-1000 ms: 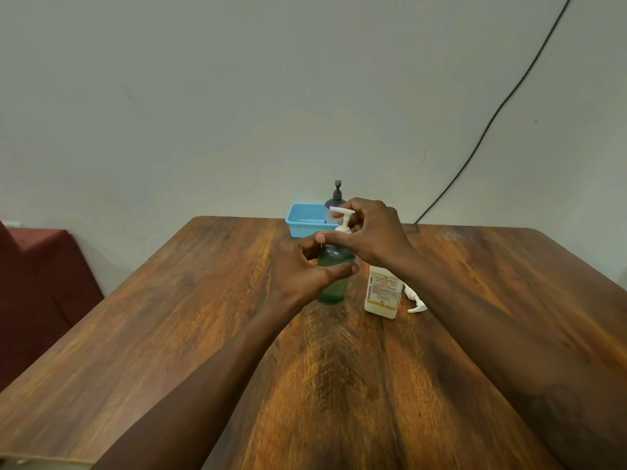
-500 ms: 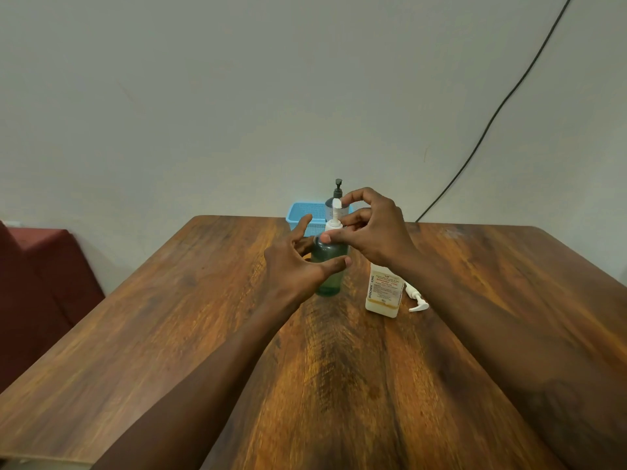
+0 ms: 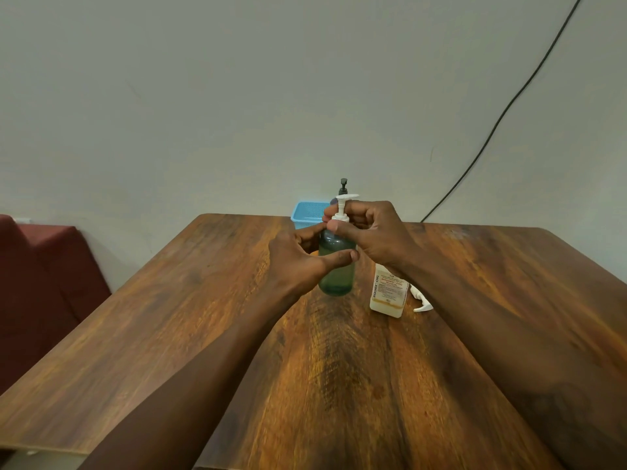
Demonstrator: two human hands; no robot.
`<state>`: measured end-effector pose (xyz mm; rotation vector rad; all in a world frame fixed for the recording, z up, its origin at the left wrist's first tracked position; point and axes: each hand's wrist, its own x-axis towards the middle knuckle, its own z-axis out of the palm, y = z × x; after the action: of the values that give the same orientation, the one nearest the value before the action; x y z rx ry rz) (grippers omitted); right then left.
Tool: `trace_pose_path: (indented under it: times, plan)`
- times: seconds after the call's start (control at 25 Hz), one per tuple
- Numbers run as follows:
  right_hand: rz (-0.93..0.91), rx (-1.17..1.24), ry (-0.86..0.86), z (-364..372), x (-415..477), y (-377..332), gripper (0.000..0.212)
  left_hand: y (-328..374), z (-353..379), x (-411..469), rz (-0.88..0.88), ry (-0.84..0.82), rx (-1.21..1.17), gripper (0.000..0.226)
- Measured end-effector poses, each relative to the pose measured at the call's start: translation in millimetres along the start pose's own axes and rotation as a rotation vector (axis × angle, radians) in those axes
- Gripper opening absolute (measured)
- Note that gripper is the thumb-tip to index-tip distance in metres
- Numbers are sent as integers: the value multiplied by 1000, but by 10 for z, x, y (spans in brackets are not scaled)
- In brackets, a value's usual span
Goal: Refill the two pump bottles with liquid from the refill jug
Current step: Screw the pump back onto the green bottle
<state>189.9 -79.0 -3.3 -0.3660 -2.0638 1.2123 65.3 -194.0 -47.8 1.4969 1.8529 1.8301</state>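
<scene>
- Two hands on one bottle here: the left hand (image 3: 300, 262) wraps the belly of the green pump bottle (image 3: 336, 278), thumb across the front, steadying it upright toward the 12 o'clock end of the table (image 3: 169, 317).
- A blue basket (image 3: 307, 213) sits at the bottle's 11 o'clock by the far edge; a dark pump bottle (image 3: 343, 189) pokes up behind at 12.
- The right hand (image 3: 373, 232) pinches the white pump collar (image 3: 340, 217) between thumb and fingertips; twisting it, I'd guess, can't tell which way.
- Handling: smooth plastic, probably light, slippery if soap dribbles. Hold the body, turn the collar, not the skinny nozzle.
- The white labelled bottle (image 3: 388, 293) stands at 4 o'clock, top hidden by the wrist; label looks like "BIOCHEK CHG", small print unreadable.
- A loose white pump (image 3: 420, 301) lies flat just beside it, at its 3 o'clock.
</scene>
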Motion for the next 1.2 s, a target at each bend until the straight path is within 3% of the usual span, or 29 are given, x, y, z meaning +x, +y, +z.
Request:
trace_pose_path:
  times: [0.16, 0.24, 0.44, 0.72, 0.96, 1.2]
  plan:
    - [101, -249, 317, 184, -30, -40, 60, -51, 60, -23, -13, 93, 105, 77]
    - [127, -267, 295, 172, -24, -51, 61, -73, 60, -48, -18, 86, 107, 76]
    - [127, 86, -89, 64, -9, -97, 33, -38, -24, -6, -31, 63, -32, 76]
    - [0, -116, 196, 150, -4, -70, 33, 14, 34, -28, -14, 129, -56, 74]
    - [-76, -328, 291, 249, -32, -119, 60, 0, 2, 12, 30, 201, 11, 74]
    - [-189, -534, 403, 367, -25, -148, 55, 36, 14, 69, 68, 252, 55, 74]
